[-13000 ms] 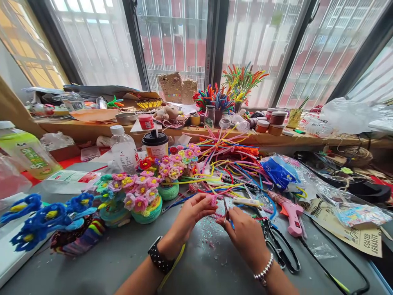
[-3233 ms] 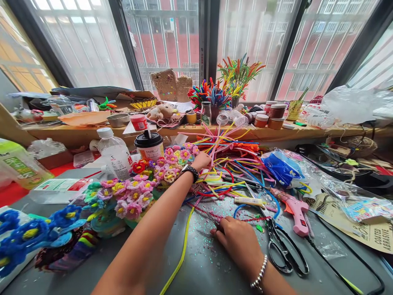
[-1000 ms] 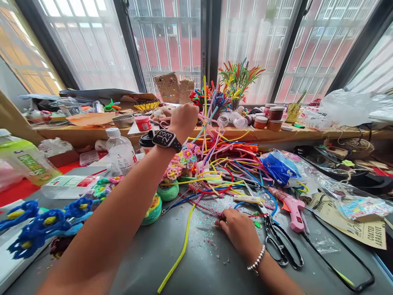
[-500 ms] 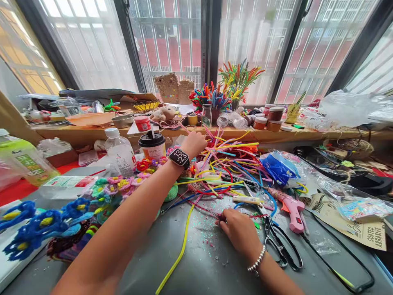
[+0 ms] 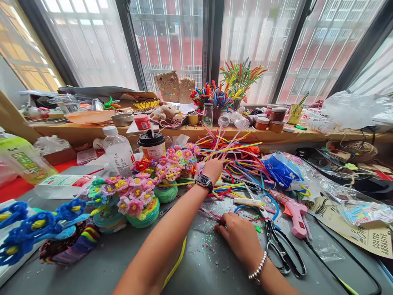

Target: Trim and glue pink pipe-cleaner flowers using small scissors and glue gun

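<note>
My left hand (image 5: 214,169), below a watch on the wrist, reaches into the heap of coloured pipe cleaners (image 5: 238,153); its fingertips are hidden, so its grip is unclear. Lower down, my right hand (image 5: 241,233) is closed over the table. A dark red glittery pipe cleaner (image 5: 259,219) runs through its fingers, sticking out on both sides. Close to this hand lie black-handled scissors (image 5: 284,250) and a small labelled stick (image 5: 247,201). A single yellow pipe cleaner (image 5: 174,268) passes under my left forearm. Green glitter (image 5: 204,241) is scattered on the tabletop.
Pipe-cleaner flowers in pots (image 5: 135,196) and blue flowers (image 5: 39,225) stand at left, with a lidded cup (image 5: 152,143) and a bottle (image 5: 118,151) behind. On the right lie a pink glue gun (image 5: 296,215), its cord and a blue packet (image 5: 283,169). Jars line the sill (image 5: 181,133).
My left hand has moved right and nearer, from beside the cup to the front of the pipe-cleaner heap, uncovering the pink flowers. My right hand stays almost where it was.
</note>
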`<state>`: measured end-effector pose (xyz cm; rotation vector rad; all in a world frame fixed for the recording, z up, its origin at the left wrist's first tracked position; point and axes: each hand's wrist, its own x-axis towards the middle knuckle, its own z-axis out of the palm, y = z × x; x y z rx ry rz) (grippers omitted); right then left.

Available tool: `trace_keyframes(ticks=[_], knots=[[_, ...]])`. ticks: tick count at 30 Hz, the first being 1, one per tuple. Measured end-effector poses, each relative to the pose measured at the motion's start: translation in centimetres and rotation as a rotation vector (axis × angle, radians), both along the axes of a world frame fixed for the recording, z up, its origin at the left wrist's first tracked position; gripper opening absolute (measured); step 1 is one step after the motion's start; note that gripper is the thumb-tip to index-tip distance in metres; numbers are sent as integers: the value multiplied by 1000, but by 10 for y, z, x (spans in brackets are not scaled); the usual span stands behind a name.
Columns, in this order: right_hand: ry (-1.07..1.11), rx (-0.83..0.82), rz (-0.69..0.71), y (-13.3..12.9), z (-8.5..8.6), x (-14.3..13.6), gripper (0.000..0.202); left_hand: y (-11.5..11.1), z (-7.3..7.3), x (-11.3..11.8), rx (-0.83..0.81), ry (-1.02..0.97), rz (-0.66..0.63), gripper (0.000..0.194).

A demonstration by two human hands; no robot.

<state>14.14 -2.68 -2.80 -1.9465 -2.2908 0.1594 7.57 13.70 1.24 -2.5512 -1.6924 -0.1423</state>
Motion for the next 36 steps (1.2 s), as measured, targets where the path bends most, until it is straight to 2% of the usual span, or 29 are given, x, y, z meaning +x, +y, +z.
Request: trace_keyframes(ticks=[2,4,11,16,19,22,26,31,33,36], knots=[[-8,1,4,0,0,0,10,-1,-10,1,-21,-50,32,31],[-14,1,7,-1,0,-1,9,3,-13,-2,-51,-95,85,31],[-10,1,8,-1,-4,-2,10,23,-6,-23,-105,-198,253,32],[-3,9,12,-1,-4,-1,11,26,-10,-30,-155,-187,280,31],[-2,14,14,-1,-3,-1,11,21,-5,-28,-110,-171,263,31],[-6,16,13,-1,-4,-2,11,14,6,-23,-64,-157,254,32],[7,17,12,-1,-5,-2,10,6,29,-16,-25,-159,245,31],[12,-4,9,-2,-3,-2,11,0,69,-20,64,-188,198,27],[8,-5,11,-2,-2,-2,12,-2,87,-26,107,-209,184,18],[13,-5,10,-3,0,-2,11,-1,110,-41,137,-252,146,16]])
